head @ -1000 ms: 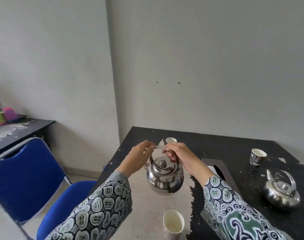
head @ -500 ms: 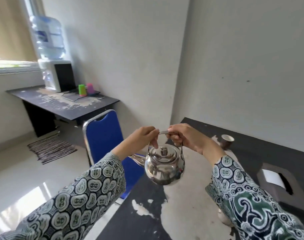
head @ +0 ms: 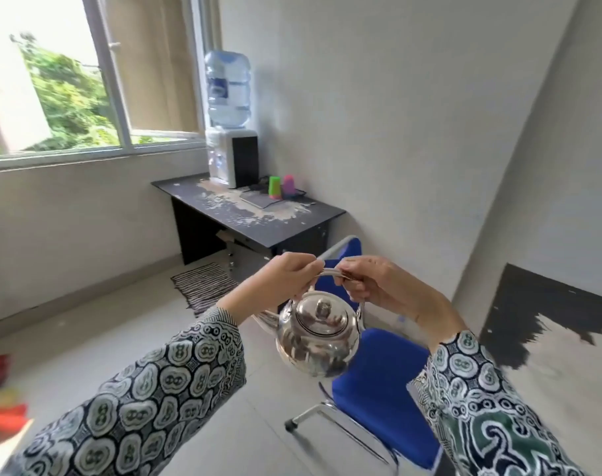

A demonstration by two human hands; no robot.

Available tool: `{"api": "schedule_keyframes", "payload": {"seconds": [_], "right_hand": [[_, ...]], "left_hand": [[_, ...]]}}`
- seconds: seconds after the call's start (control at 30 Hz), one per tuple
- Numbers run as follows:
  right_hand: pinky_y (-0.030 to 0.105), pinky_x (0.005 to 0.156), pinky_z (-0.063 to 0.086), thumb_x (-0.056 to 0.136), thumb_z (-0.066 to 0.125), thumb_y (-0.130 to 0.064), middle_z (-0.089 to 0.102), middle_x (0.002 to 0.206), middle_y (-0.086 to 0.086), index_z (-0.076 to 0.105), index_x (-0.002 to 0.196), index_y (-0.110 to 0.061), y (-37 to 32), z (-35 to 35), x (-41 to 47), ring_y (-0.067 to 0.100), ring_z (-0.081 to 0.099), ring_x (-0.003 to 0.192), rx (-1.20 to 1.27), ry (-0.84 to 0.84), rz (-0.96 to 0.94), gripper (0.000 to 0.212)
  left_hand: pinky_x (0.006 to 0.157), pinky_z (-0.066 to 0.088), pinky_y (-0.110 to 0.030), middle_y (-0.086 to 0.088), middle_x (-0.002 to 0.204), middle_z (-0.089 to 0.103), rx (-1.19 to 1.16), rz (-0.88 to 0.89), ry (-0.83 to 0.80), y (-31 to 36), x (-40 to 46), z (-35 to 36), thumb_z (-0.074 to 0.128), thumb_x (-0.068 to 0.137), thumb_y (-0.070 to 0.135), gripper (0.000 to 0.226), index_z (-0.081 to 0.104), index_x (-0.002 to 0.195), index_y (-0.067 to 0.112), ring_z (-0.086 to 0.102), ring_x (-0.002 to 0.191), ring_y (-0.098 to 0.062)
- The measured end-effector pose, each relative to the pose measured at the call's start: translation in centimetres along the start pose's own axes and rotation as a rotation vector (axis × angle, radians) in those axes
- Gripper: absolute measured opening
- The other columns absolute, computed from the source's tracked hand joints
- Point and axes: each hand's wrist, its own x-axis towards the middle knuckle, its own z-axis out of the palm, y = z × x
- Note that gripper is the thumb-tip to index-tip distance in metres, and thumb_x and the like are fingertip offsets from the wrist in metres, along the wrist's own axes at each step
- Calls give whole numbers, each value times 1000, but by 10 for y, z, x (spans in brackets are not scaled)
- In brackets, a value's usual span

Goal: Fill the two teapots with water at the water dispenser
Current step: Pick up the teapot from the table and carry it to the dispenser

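A shiny steel teapot [head: 316,334] with its lid on hangs in the air in front of me, spout pointing left. My left hand [head: 279,280] and my right hand [head: 368,284] both grip its wire handle from either side. The water dispenser [head: 231,156], white with a blue bottle on top, stands across the room on a dark desk [head: 258,214] by the window. The second teapot is out of view.
A blue chair [head: 382,383] stands right below and behind the teapot, between me and the desk. Green and pink cups [head: 281,187] sit beside the dispenser. A striped mat [head: 203,286] lies on the floor. The black table's corner [head: 546,321] is at right.
The view has swung left from the black table toward the window and the dispenser. The teapot stays held in both hands and now hangs over the blue chair.
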Motion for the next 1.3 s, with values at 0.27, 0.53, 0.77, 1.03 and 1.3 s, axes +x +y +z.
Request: {"api": "schedule_keyframes", "payload": {"seconds": [0.27, 0.53, 0.77, 1.03, 1.3], "right_hand": [[13, 49, 34, 96, 39, -12, 44, 53, -9, 61, 85, -2, 16, 36, 154, 4, 36, 50, 10, -141, -8, 26], [13, 51, 35, 90, 51, -21, 41, 58, -4, 66, 83, -7, 33, 27, 321, 5, 35, 54, -38, -149, -71, 21], [10, 53, 42, 81, 63, -23, 62, 62, -13, 66, 81, -18, 14, 0, 479, -1, 52, 56, -66, -144, -140, 6], [11, 58, 41, 88, 57, -18, 57, 67, -15, 62, 86, -17, 24, -12, 651, -4, 50, 60, -182, 29, -217, 5], [8, 57, 39, 89, 54, -25, 54, 61, -18, 61, 87, -10, 37, -13, 835, -4, 47, 54, -218, 139, -219, 17]], "left_hand": [[50, 32, -24, 6, 55, 42, 114, -79, 158, -99, 11, -97, 38, 98, 28, 39, 43, 61, 18, 35, 49, -10], [51, 30, -27, 5, 56, 40, 108, -117, 268, -196, 82, -182, 38, 98, 26, 39, 40, 59, 21, 33, 50, -11], [55, 30, -30, 5, 58, 39, 67, -124, 294, -277, 184, -282, 40, 97, 31, 37, 40, 61, 22, 34, 54, -12], [48, 29, -19, 4, 59, 41, 89, -115, 384, -379, 284, -376, 39, 97, 32, 36, 48, 77, 4, 35, 51, -7], [56, 31, -26, 6, 61, 40, 121, -89, 280, -499, 381, -495, 38, 97, 33, 34, 41, 68, 17, 35, 54, -6]]}}
